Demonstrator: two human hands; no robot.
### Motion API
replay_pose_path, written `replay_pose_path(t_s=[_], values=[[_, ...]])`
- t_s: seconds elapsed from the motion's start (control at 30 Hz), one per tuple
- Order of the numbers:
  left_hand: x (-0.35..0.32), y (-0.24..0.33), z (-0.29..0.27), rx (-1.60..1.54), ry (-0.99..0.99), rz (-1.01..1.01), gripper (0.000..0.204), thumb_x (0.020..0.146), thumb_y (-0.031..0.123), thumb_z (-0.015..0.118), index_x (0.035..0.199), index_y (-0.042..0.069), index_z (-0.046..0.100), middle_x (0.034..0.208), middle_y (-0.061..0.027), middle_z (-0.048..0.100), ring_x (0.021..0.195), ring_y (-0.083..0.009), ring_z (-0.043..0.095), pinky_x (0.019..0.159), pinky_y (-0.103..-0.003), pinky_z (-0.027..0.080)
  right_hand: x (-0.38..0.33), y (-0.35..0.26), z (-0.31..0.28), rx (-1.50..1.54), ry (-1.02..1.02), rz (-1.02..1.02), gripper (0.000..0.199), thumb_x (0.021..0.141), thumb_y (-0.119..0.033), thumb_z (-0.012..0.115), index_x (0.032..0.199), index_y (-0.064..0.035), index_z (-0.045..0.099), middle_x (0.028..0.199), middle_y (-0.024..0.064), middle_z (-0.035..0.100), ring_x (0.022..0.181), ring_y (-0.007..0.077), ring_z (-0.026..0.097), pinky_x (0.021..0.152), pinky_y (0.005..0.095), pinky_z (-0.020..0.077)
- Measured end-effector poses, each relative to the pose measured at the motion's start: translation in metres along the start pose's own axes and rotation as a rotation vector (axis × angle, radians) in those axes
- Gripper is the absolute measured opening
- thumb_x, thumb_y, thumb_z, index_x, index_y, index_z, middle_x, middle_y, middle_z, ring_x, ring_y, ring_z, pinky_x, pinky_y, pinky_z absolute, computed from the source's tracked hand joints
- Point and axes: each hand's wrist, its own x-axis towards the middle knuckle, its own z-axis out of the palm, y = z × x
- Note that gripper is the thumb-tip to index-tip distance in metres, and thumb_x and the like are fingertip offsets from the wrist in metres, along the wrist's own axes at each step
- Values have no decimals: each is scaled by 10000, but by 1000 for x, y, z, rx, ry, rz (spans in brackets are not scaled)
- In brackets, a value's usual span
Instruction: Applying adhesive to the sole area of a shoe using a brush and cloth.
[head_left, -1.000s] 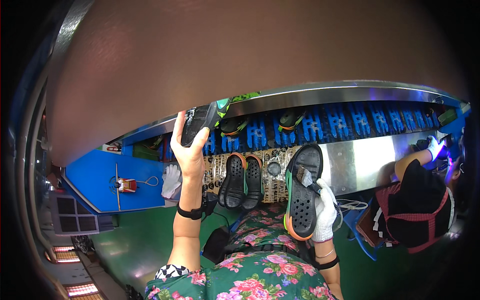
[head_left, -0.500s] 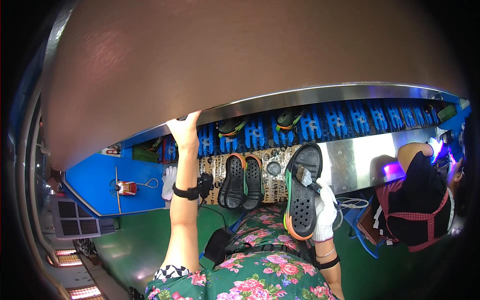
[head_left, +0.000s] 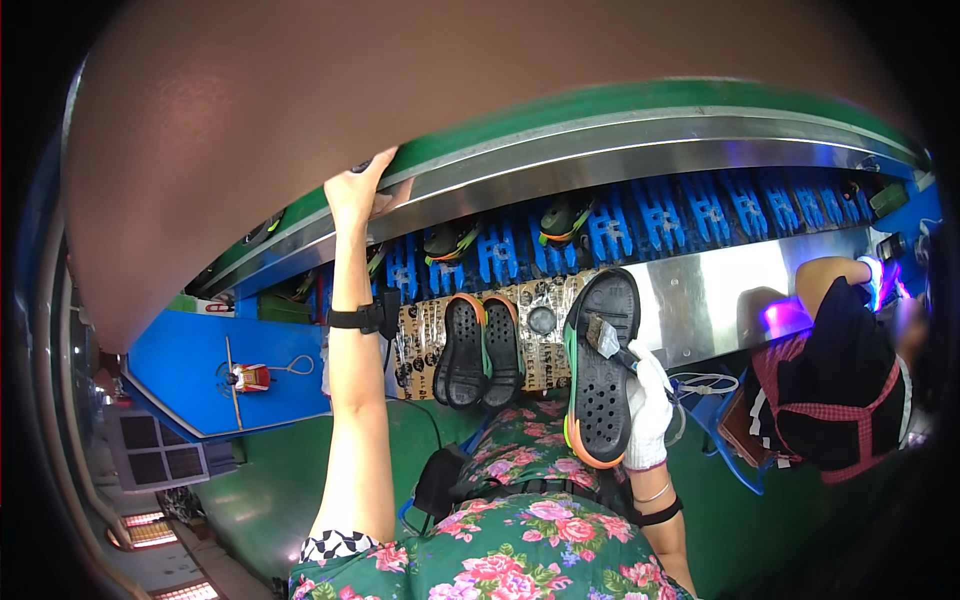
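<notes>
My gloved right hand (head_left: 650, 405) grips a black clog (head_left: 602, 400) with a perforated front and orange and green edging, held upright above the bench edge. A small tool with a pale, brownish block (head_left: 603, 337) at its tip lies across the clog, its dark handle running to the same hand. My bare left hand (head_left: 356, 190) reaches far forward to the green belt's (head_left: 470, 140) edge, fingers curled round something dark, mostly hidden by the brown panel. A pair of similar black clogs (head_left: 482, 350) stands on the cardboard-covered bench (head_left: 545, 365), between my arms.
Blue racks (head_left: 610, 230) run under the belt, some bearing clogs (head_left: 562, 218). A brown panel (head_left: 450, 50) overhangs the top. A blue table (head_left: 180, 370) stands left. At right, a co-worker (head_left: 830, 390) sits beside the metal bench top (head_left: 700, 300).
My left hand has moved farther forward, and the green belt now shows below the brown panel. The view has shifted. The right hand still holds the clog.
</notes>
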Motion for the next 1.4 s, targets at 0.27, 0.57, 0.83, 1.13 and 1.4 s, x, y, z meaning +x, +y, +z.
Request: replay_pose_path(t_s=[0.27,0.57,0.83,1.13,1.4], values=[[-121,29,-24,-1567,-175,-282,640,1064,240,520,1541,-109,274,1530,-269,436,1455,-350,410,1210,-407,366,-2,-9,0,-2,54,-28,376,995,-129,568,1294,92,621,1278,164,655,1227,257,594,1133,390,397],[-216,52,6,-1894,-603,-733,366,993,116,633,1346,33,588,1077,-86,639,940,-202,587,865,-302,483,2,-22,5,206,46,117,393,1019,-158,548,1345,58,589,1302,140,637,1223,256,592,1103,389,439],[-270,69,47,-1422,-862,-716,543,756,-91,783,1253,56,622,1029,-21,566,936,-118,541,896,-288,476,-8,-38,22,341,16,167,382,1063,-350,502,1351,-110,574,1291,184,665,1093,316,697,935,473,585],[-297,78,61,-1334,-902,-768,377,797,-63,798,1137,-1,649,1042,-84,690,902,-126,677,832,-280,594,-20,-53,33,341,85,160,334,1068,-401,477,1351,-234,538,1284,168,664,916,296,745,670,437,656],[-305,75,64,-1460,-909,-734,155,874,-3,757,979,25,647,991,-113,694,797,-149,649,699,-273,537,-21,-48,29,369,14,142,319,1074,-393,467,1326,-244,594,1329,197,637,962,332,737,682,450,656]])
